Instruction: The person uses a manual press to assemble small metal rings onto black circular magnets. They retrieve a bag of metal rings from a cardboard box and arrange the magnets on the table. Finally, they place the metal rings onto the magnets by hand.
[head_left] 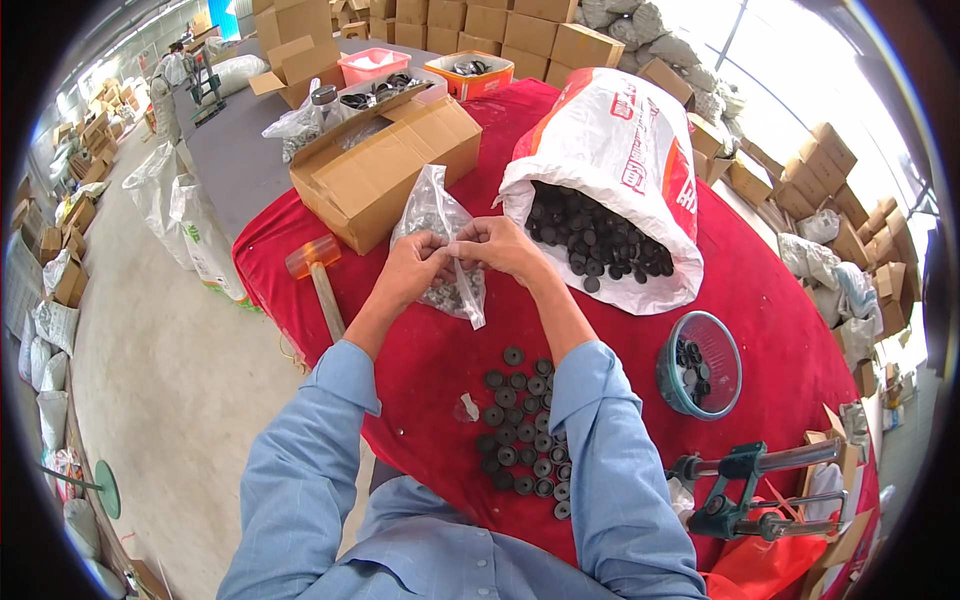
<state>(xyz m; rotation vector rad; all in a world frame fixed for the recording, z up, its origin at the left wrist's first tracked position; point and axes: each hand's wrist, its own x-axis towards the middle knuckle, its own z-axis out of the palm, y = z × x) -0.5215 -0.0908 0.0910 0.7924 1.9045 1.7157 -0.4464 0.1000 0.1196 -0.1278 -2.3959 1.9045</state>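
Note:
Both my hands meet at a clear plastic bag of small grey parts on the red-covered table. My left hand pinches the bag's edge with its fingers closed. Close against it, my right hand grips the plastic too, thumb and fingers pressed together. Beyond my right hand, a big white woven sack lies on its side, its mouth full of round black caps. Nearer my body, several round dark grey parts are spread on the cloth, some hidden by my right sleeve.
A mallet with an orange head lies left of my left forearm. Behind it stands a long cardboard box. At right are a blue-green basket with black pieces and a green metal hand press. Stacked cartons line the back.

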